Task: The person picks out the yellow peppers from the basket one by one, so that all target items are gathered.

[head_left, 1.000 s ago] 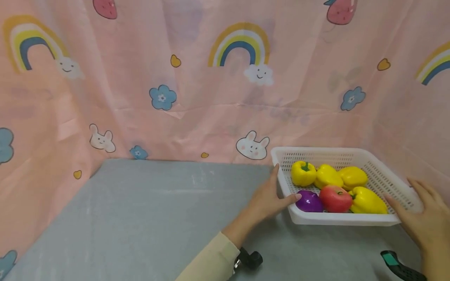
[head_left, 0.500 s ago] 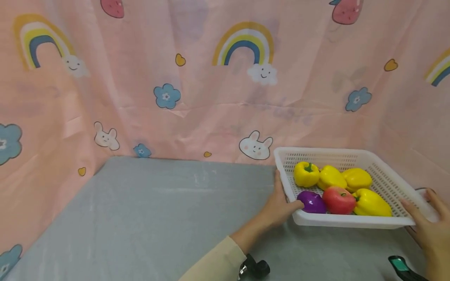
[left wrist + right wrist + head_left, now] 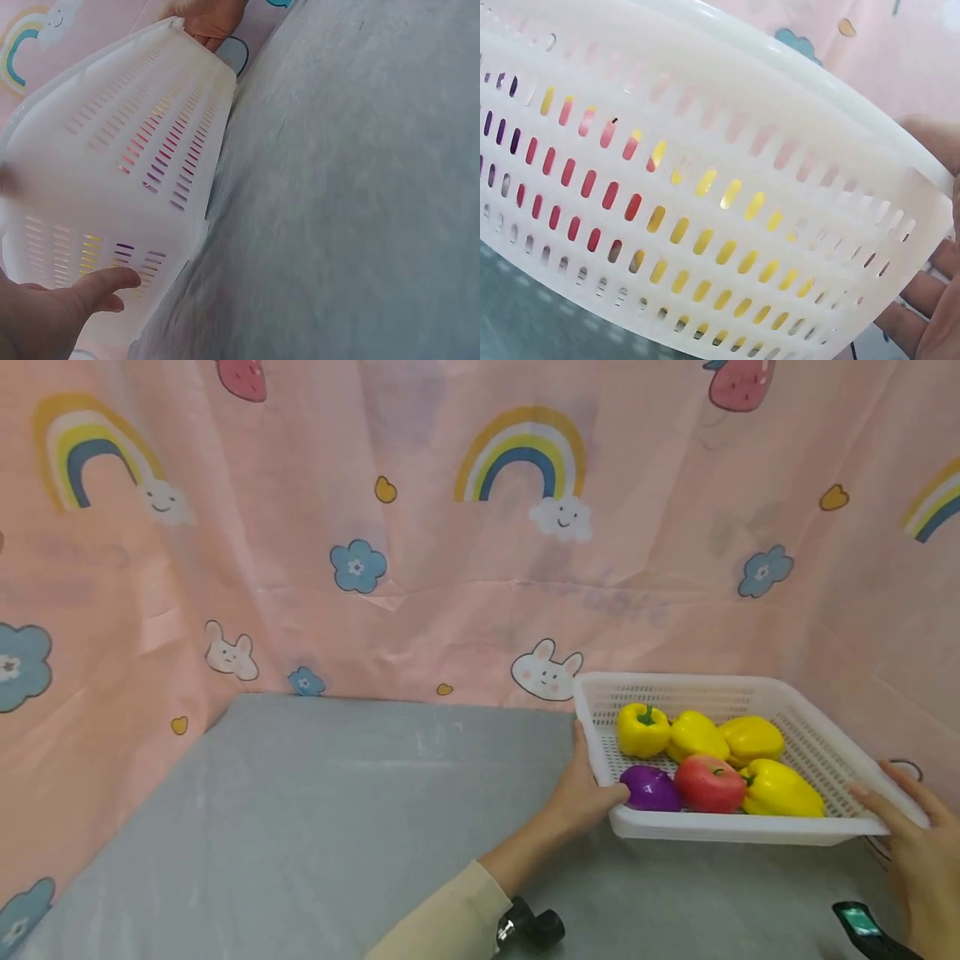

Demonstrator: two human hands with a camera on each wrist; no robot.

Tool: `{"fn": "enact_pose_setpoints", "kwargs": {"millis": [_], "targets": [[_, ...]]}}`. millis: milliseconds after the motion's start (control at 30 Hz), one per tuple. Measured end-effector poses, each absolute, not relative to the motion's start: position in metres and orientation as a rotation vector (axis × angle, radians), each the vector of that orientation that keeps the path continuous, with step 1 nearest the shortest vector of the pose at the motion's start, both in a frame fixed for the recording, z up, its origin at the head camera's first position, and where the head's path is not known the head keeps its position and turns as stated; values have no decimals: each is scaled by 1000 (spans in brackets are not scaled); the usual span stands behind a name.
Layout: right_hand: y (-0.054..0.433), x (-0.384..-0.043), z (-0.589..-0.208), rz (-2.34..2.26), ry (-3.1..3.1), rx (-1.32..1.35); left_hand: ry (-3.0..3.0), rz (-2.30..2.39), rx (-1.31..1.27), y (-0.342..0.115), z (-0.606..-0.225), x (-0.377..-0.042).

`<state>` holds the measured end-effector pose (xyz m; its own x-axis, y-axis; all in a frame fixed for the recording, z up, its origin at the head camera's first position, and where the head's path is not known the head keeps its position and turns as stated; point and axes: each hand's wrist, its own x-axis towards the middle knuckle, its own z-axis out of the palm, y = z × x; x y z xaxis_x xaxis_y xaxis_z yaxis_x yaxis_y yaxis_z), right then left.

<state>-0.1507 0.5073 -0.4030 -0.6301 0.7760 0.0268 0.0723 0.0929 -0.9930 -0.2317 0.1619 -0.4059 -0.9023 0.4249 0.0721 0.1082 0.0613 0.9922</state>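
Note:
A white slotted plastic basket [image 3: 735, 828] stands at the right of the grey table in the head view. In it lie a yellow bell pepper [image 3: 642, 731], two yellow fruits [image 3: 697, 737] beside it, a red apple [image 3: 709, 784], a purple rounded vegetable [image 3: 651, 789] and a longer yellow pepper [image 3: 783, 789]. My left hand [image 3: 587, 793] grips the basket's left side, thumb over the rim and fingers along the outer wall [image 3: 97, 289]. At the opposite end my right hand [image 3: 918, 843] holds the right corner, its fingers [image 3: 911, 319] under the rim.
Behind the grey tabletop [image 3: 315, 827] hangs a pink patterned cloth [image 3: 420, 635], which also borders it on both sides. Below the basket show a black wrist mount [image 3: 532, 927] on my left wrist and a black band [image 3: 870, 927] at my right.
My right hand has come in onto the basket's right corner and now holds it. The basket has shifted slightly with both hands, and its contents keep their arrangement.

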Motion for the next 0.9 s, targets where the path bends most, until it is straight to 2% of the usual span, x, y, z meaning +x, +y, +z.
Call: {"fn": "enact_pose_setpoints", "kwargs": {"millis": [400, 633, 900], "targets": [[480, -167, -398, 1436, -2246, -550, 2062, 2029, 665, 115, -406, -246], [457, -179, -397, 1253, -2429, -582, 2105, 2019, 671, 89, -409, -254], [425, -193, -395, 1324, -2547, -562, 2146, 2013, 659, 51, -407, -265]]}}
